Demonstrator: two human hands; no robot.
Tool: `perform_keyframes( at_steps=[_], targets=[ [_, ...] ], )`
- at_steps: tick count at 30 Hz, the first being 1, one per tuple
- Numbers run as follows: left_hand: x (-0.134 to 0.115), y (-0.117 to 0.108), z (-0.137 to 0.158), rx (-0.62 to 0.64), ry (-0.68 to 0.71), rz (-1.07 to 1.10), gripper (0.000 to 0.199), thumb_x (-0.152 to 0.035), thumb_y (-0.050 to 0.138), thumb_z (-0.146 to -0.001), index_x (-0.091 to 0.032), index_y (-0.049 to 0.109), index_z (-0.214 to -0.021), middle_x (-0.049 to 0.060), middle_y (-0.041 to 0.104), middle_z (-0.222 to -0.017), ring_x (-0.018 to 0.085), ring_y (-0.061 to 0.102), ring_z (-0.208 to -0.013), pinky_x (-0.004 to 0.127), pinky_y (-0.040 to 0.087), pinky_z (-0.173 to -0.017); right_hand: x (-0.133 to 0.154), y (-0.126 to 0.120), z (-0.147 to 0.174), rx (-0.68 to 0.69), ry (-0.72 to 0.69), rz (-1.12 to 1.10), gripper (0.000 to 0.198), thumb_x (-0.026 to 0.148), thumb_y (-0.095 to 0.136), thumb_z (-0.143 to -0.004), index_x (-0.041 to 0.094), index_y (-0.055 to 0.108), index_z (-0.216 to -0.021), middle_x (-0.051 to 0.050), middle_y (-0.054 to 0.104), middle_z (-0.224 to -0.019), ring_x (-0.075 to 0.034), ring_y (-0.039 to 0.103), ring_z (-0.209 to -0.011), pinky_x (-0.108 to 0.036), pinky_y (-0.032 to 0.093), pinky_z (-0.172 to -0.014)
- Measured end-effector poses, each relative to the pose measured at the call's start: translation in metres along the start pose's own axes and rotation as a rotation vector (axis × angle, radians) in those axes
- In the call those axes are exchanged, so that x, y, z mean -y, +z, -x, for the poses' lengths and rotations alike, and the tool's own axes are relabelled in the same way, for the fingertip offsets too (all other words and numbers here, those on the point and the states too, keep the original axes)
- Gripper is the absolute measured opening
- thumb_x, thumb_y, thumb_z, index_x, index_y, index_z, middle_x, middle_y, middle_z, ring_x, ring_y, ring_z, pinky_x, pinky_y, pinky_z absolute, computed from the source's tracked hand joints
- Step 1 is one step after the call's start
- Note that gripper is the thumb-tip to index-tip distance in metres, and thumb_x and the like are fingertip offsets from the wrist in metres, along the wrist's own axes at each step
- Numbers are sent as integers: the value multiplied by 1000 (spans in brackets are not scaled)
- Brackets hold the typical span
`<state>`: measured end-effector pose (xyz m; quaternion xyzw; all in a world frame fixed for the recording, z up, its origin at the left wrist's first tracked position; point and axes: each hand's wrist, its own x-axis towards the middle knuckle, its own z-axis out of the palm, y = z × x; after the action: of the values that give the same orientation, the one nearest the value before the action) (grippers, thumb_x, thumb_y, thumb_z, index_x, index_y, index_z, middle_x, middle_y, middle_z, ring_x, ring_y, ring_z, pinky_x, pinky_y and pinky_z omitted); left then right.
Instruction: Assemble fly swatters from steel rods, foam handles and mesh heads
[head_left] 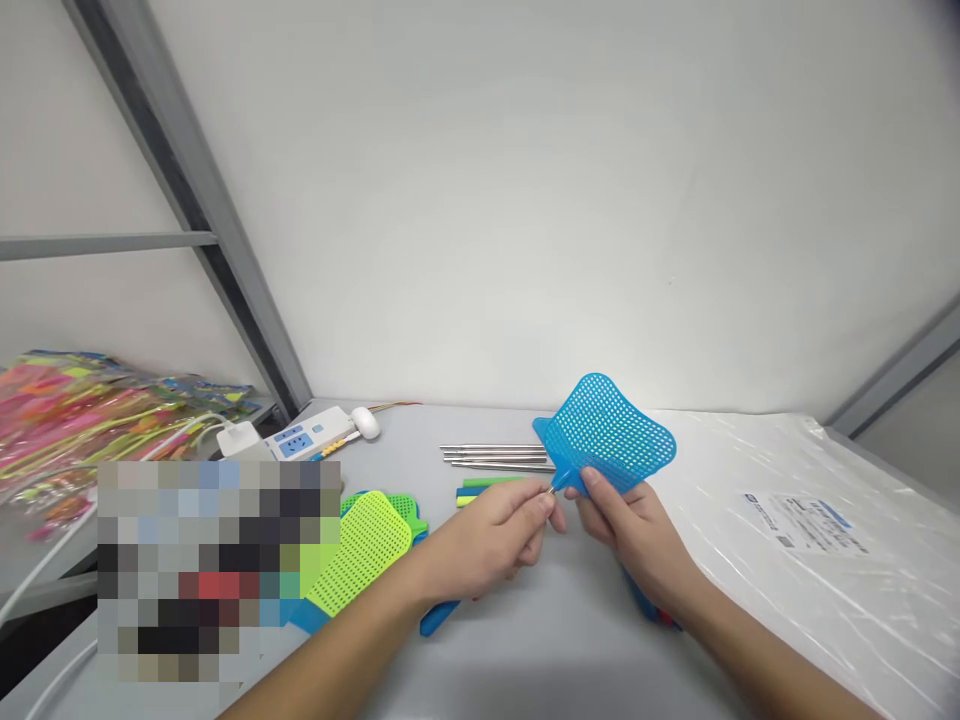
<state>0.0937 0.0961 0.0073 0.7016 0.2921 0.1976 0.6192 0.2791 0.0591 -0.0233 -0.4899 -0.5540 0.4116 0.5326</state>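
My right hand (630, 520) is closed on a blue fly swatter head (611, 430), thumb across its lower mesh. My left hand (499, 530) pinches a thin metal rod (552, 490) right at the neck of that head; most of the rod is hidden by the fingers. A blue handle (439, 617) shows below my left wrist; I cannot tell whether it joins the rod. Several loose metal rods (495, 457) lie behind my hands. Green, blue and yellow handles (472, 492) lie just past my left hand. To its left, yellow-green swatter heads (367, 550) are piled over blue ones.
A white power strip (300, 435) with plugs and cables stands at the back left. Packed colourful items (97, 420) fill the far left. A plastic-wrapped white package (817, 580) covers the right side. Part of the left table is pixelated. Something blue and red (649, 605) lies under my right forearm.
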Motion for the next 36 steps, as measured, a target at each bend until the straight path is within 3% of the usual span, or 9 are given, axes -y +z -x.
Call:
perform_keyframes(
  at_steps=[5, 9, 13, 17, 20, 24, 28, 33, 36],
  targets=[
    [-7, 3, 2, -49, 49, -38, 36, -46, 36, -97, -19, 57, -88, -8, 37, -53, 7, 28, -45, 17, 25, -42, 0, -3, 0, 9, 15, -12, 43, 53, 44, -94, 19, 55, -70, 7, 34, -46, -10, 31, -46, -27, 30, -52],
    [-19, 2, 13, -54, -60, -85, 41, -53, 35, -95, -20, 60, -98, -7, 40, -56, 8, 29, -44, 17, 24, -38, 4, -6, 3, 18, 33, -22, 40, 55, 49, -91, 18, 61, -84, 7, 40, -49, -10, 33, -46, -25, 27, -48],
    [-18, 4, 28, -40, -136, -48, 46, -57, 41, -92, -22, 56, -116, -6, 47, -64, 8, 36, -46, 18, 30, -40, 6, -7, 5, 14, 47, -12, 39, 56, 55, -87, 17, 60, -79, 6, 38, -51, -9, 32, -48, -25, 24, -47],
    [9, 17, 37, -68, -109, 187, 35, -48, 43, -95, -20, 55, -111, -5, 52, -74, 4, 40, -44, 19, 33, -48, 5, -4, 4, -45, 87, -10, 43, 57, 56, -86, 16, 58, -72, 8, 33, -50, -8, 27, -47, -25, 20, -47],
    [34, 33, 40, -184, -104, 371, 30, -46, 47, -94, -18, 58, -99, -4, 51, -78, 4, 45, -46, 20, 37, -53, 3, 1, 5, -28, 112, -31, 42, 57, 54, -87, 17, 57, -76, 8, 33, -51, -8, 27, -48, -25, 20, -47],
    [55, 57, 38, -374, -69, 676, 26, -42, 54, -91, -18, 56, -99, -3, 52, -79, 6, 47, -49, 22, 39, -52, -1, 16, 14, 189, 144, -62, 32, 50, 59, -87, 19, 55, -92, 6, 47, -61, -9, 40, -53, -23, 31, -51],
    [61, 73, 35, -499, 2, 957, 18, -34, 60, -89, -18, 54, -95, 2, 59, -84, 12, 58, -70, 24, 45, -63, -8, 33, 31, 410, 213, -147, 26, 46, 55, -90, 22, 49, -97, 6, 51, -68, -12, 50, -57, -25, 40, -56],
    [59, 74, 41, -553, 131, 1023, 14, -29, 62, -90, -18, 60, -98, 8, 65, -106, 19, 62, -100, 31, 47, -86, -14, 43, 41, 338, 131, -23, 23, 43, 57, -90, 22, 48, -92, 4, 49, -75, -13, 50, -69, -26, 42, -65],
    [58, 73, 43, -588, 165, 996, 17, -29, 64, -88, -17, 65, -100, 10, 66, -108, 22, 61, -105, 35, 45, -93, -14, 46, 43, 338, 88, 58, 21, 41, 56, -90, 21, 47, -91, 1, 52, -83, -14, 50, -76, -27, 42, -70]
  ],
)
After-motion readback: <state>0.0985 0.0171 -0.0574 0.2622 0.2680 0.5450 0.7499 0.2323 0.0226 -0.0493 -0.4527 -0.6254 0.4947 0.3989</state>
